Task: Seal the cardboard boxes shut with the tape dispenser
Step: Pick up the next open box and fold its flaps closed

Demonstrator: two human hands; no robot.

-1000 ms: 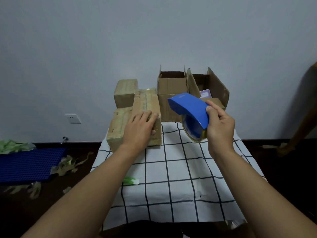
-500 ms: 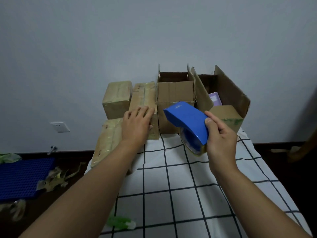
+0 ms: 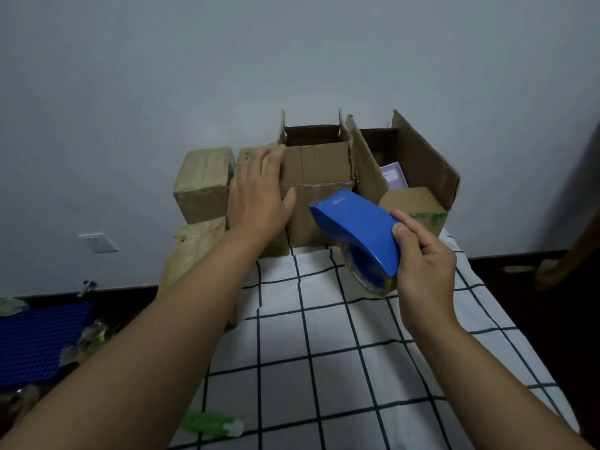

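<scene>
Open box [image 3: 316,177]: light, bendy cardboard; best held by its side wall.
Left hand [image 3: 258,198]: fingers straight, beside the box's left wall.
Right hand [image 3: 422,271]: clamped round the tape dispenser [image 3: 358,225], in front of the box.

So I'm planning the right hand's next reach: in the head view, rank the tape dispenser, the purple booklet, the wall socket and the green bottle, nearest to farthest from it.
From the right hand:
1. Tape dispenser, held in its grip.
2. Purple booklet, in the open box behind.
3. Green bottle, at the cloth's near left edge.
4. Wall socket, far left on the wall.

The left hand [image 3: 258,198] reaches forward with fingers straight and spread, palm down, while the right hand [image 3: 422,264] curls round the blue tape dispenser [image 3: 360,228], thumb on its top.
</scene>
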